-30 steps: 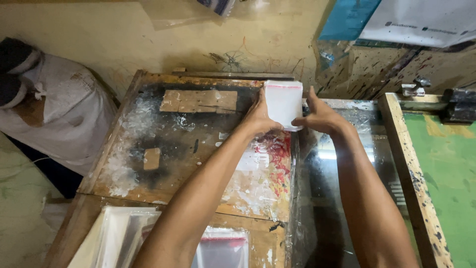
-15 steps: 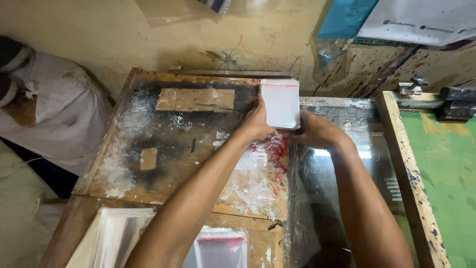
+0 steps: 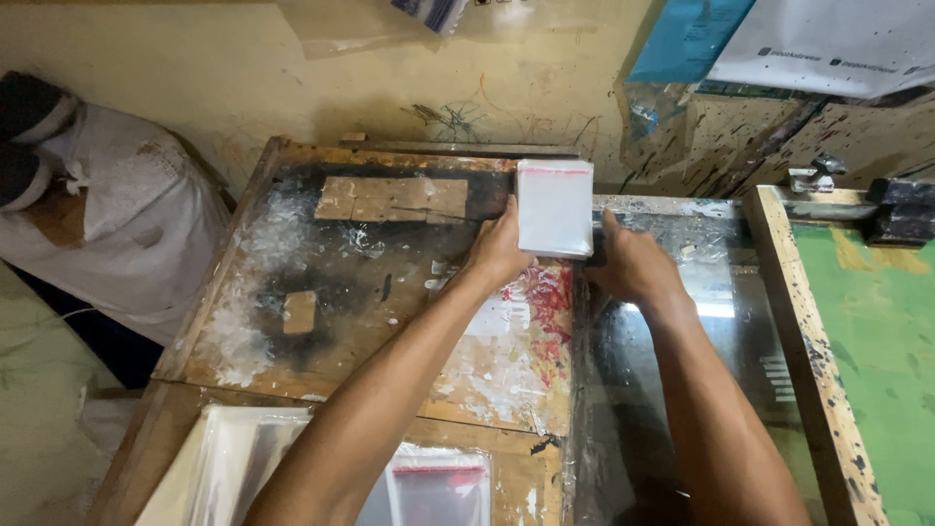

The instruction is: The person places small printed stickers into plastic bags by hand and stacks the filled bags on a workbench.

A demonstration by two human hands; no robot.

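A stack of small clear plastic bags with a red strip along the top (image 3: 555,206) stands on edge on a stained wooden worktable (image 3: 292,244). My left hand (image 3: 499,248) grips the stack's left side. My right hand (image 3: 631,263) holds its right side and lower corner. Both forearms reach in from the bottom of the view. The stack sits at the far end of the table, where the wood meets a glass panel (image 3: 721,302).
More clear bags lie in a tray (image 3: 234,468) at the bottom left. A green-coated wooden frame (image 3: 857,331) fills the right. A person in a white shirt (image 3: 107,224) sits at the left. Paper sheets hang on the wall (image 3: 808,39).
Both hands and the bag stack have shifted slightly; my right hand has dropped from the stack's upper right to its lower right side.
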